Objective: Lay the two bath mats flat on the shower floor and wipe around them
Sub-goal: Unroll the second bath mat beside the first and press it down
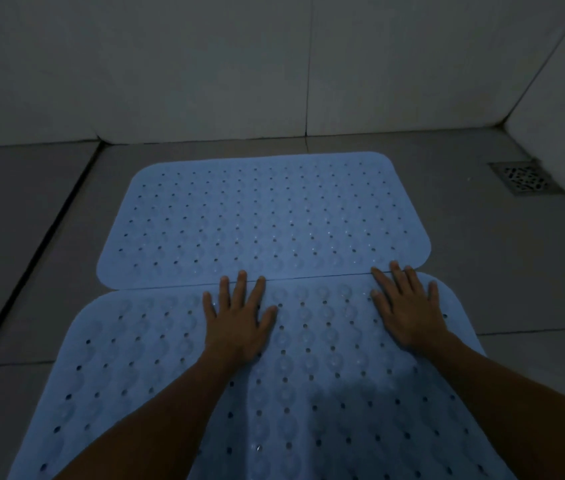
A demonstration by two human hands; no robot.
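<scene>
Two pale blue perforated bath mats lie flat on the grey tiled shower floor, edge to edge. The far mat (263, 216) sits near the back wall. The near mat (322, 368) spreads toward me. My left hand (239, 317) presses flat on the near mat's far edge, fingers spread and straight. My right hand (406, 306) presses flat near the same edge further right, its fingertips reaching the seam between the mats. Neither hand holds anything.
A square metal floor drain (522, 178) sits at the right by the side wall. Pale tiled walls (205, 64) close the back and right. A dark floor joint (42, 247) runs diagonally on the left. Bare floor tiles surround the mats.
</scene>
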